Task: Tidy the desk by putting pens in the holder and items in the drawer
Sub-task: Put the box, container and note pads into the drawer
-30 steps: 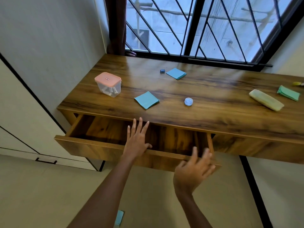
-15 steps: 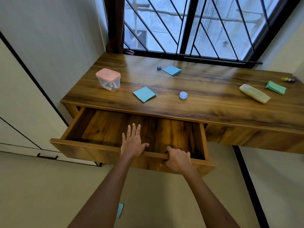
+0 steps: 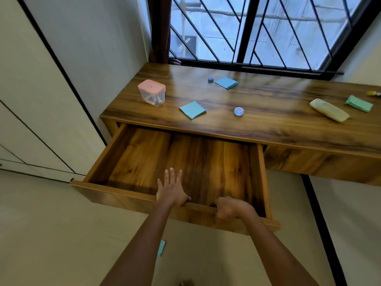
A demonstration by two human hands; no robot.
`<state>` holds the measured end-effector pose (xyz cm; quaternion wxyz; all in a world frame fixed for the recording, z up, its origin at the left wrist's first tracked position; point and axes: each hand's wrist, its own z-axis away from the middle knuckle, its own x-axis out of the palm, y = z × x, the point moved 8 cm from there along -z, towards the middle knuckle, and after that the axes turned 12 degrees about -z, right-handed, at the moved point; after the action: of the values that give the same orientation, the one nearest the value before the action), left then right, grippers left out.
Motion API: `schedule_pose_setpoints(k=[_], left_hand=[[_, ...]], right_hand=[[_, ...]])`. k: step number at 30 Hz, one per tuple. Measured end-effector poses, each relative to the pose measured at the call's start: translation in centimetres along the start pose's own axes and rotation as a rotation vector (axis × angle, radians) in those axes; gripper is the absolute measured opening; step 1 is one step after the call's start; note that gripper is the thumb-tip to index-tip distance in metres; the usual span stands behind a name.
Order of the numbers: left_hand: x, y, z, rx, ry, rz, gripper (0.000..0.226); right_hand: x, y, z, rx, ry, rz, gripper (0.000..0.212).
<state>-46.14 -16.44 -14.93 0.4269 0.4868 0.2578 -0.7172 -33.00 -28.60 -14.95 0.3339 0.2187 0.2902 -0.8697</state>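
The wooden drawer (image 3: 132, 196) under the desk (image 3: 268, 124) stands pulled far out, and nothing lies inside it. My left hand (image 3: 171, 190) rests on the drawer's front edge with straight fingers reaching over the inside. My right hand (image 3: 231, 209) grips the same front edge, fingers curled over it. On the desk lie two blue paper pads (image 3: 192, 109) (image 3: 226, 82), a small round blue cap (image 3: 238, 111), a small dark blue piece (image 3: 210, 80), a clear box with a pink lid (image 3: 152, 92), a pale yellow case (image 3: 329, 110) and a green pad (image 3: 359, 103).
A barred window (image 3: 257, 32) runs behind the desk. A white cupboard wall (image 3: 31, 100) stands at the left. A yellow item (image 3: 372, 93) sits at the far right desk edge. Another blue pad (image 3: 161, 247) lies on the floor below the drawer.
The drawer has slid much farther out. My right hand came down from the air and took hold of the front edge. My left hand stayed flat on that edge.
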Motion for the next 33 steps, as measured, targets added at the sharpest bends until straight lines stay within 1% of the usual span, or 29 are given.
schedule_pose_setpoints(k=[3, 5, 10, 13, 15, 17, 18, 20, 21, 24, 26, 28, 30, 33], left_hand=[[1.0, -0.3, 1.0, 0.003, -0.084, 0.000, 0.102], [1.3, -0.3, 1.5, 0.011, -0.131, -0.002, 0.101], [1.1, -0.4, 1.8, 0.020, -0.128, 0.003, 0.096], [0.9, -0.6, 1.6, 0.027, -0.094, 0.027, 0.093], [0.3, -0.7, 1.4, 0.022, -0.063, 0.086, 0.092], [-0.7, -1.2, 1.0, 0.006, -0.018, 0.149, 0.091], [-1.5, -1.5, 0.7, -0.002, 0.018, 0.162, 0.090], [-3.9, -2.5, -0.3, -0.031, 0.117, 0.176, 0.087], [-5.5, -3.1, -1.0, -0.055, 0.170, 0.194, 0.085], [-10.7, -5.6, -3.5, -0.135, 0.328, 0.266, 0.084], [-14.1, -7.4, -5.7, -0.155, 0.408, 0.261, 0.084], [-17.1, -9.1, -8.1, -0.151, 0.457, 0.239, 0.083], [-19.8, -10.4, -10.7, -0.150, 0.490, 0.249, 0.084], [-22.7, -11.9, -14.4, -0.167, 0.514, 0.300, 0.092]], right_hand=[[1.3, 0.1, 0.3, 0.031, -0.063, 0.059, 0.068], [1.9, 0.2, 0.1, 0.035, -0.078, 0.079, 0.076], [1.7, -0.3, 0.5, 0.028, -0.062, 0.101, 0.081], [1.6, -0.7, 0.7, 0.028, -0.116, 0.081, 0.079], [1.2, -1.0, 0.6, 0.020, -0.179, 0.069, 0.085], [0.3, -1.9, 0.5, -0.023, -0.190, -0.003, 0.088], [-0.4, -2.6, 0.3, -0.054, -0.161, -0.068, 0.089], [-2.8, -4.4, -0.1, -0.150, -0.040, -0.188, 0.091], [-4.2, -5.5, -0.2, -0.205, 0.018, -0.237, 0.088], [-8.3, -8.7, -1.3, -0.308, 0.160, -0.391, 0.067], [-10.9, -10.2, -2.6, -0.335, 0.265, -0.490, 0.052], [-13.7, -11.1, -3.6, -0.363, 0.402, -0.578, 0.043], [-16.7, -11.8, -4.9, -0.365, 0.541, -0.646, 0.040], [-20.7, -12.9, -7.5, -0.320, 0.667, -0.687, 0.037]])
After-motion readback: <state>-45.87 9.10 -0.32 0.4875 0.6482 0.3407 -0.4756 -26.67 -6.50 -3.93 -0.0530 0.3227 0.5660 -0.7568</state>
